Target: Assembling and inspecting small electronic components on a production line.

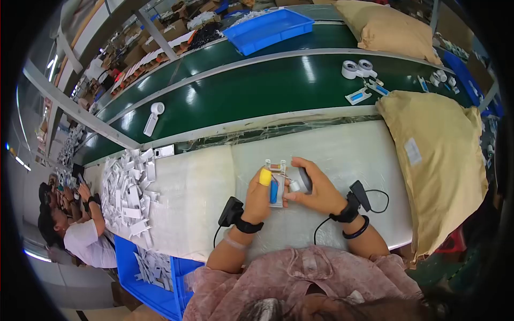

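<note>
Our left fingers (265,177) pinch the white case (279,200), right fingers (307,163) the grey part (305,181), mid-frame, near, perhaps for sparing the wires (285,176).

Fairly bright, even light filled the centre, with white glare streaks on the green belt (241,91) across the upper half. Lit tubes (37,255) shone at the far left edge. Fisheye distortion bowed the rail (321,52) near the top, black vignetting swallowed the corners, and distant boxes (172,29) at upper left looked soft.
</note>
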